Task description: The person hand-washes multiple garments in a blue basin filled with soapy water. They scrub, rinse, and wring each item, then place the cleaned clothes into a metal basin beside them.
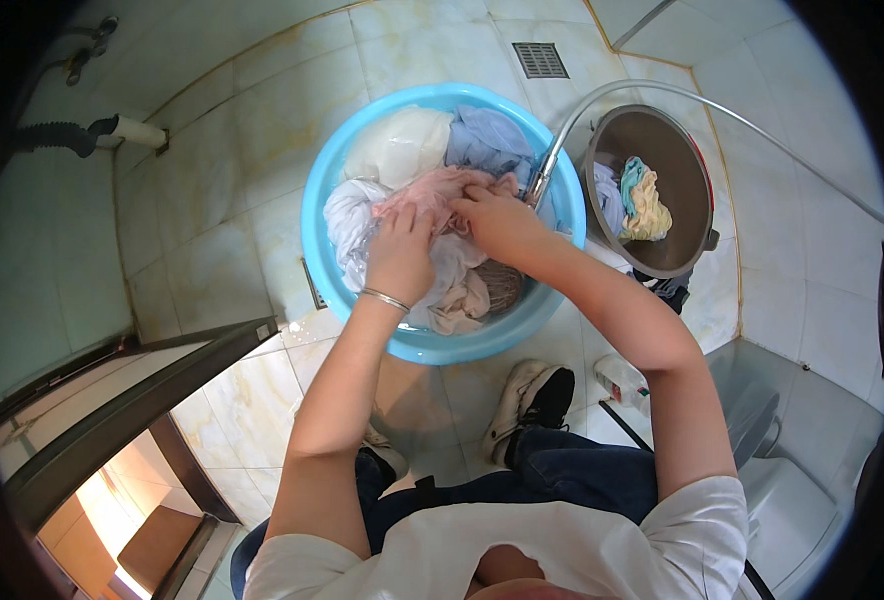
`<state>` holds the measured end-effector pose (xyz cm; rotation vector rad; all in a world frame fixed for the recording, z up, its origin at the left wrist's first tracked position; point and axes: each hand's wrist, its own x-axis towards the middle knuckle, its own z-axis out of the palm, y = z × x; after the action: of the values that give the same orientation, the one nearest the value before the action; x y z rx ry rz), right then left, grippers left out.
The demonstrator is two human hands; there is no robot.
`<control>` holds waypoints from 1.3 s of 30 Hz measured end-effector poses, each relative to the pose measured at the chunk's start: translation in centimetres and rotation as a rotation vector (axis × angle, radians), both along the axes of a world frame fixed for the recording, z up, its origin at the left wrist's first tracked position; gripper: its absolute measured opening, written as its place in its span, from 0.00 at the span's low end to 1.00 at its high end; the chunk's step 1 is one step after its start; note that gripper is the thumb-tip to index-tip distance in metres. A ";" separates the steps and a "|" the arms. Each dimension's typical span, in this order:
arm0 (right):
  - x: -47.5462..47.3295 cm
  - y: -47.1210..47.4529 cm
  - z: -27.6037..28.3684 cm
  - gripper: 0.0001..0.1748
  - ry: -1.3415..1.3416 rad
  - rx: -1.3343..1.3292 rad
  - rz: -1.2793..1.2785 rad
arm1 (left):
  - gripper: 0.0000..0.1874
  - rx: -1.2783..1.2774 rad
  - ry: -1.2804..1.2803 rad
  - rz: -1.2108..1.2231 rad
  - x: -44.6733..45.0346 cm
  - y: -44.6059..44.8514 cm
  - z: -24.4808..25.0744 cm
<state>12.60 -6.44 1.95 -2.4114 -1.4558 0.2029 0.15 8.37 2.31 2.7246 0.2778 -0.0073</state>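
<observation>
A light blue plastic basin [442, 354] on the tiled floor holds wet clothes in water. Both hands are on a pink cloth [431, 190] in its middle. My left hand [404, 251] lies at the cloth's near left side, fingers on it. At the right, my right hand [498, 221] has its fingers curled into the cloth's folds. Around it lie a white cloth [352, 217], a cream cloth [401, 142], a blue garment [491, 139], a beige cloth [464, 304] and a brown mesh item [503, 286]. A metal shower head or spout [541, 180] dips into the basin's right side.
A brown bucket [682, 180] with a few cloths [646, 206] stands right of the basin. A hose [749, 124] arches above it. A floor drain [540, 60] lies beyond; a plastic bottle [622, 381] is near my right shoe [528, 409]. A dark-framed door [149, 382] is at left.
</observation>
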 end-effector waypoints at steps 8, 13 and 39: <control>1.3 2.5 -2.8 0.13 0.122 -0.441 0.203 | 0.26 -0.193 0.363 -0.053 2.8 1.2 -1.9; 0.6 2.9 4.3 0.06 0.359 -0.067 0.064 | 0.29 -0.422 0.021 0.066 3.2 0.3 -0.9; -1.6 -2.0 1.4 0.20 2.225 0.175 -0.105 | 0.11 -1.848 0.084 0.302 5.2 -2.4 5.3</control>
<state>11.03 -8.46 3.36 -0.7369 -0.1189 1.7323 5.31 5.99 7.56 0.8415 0.3959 -0.1862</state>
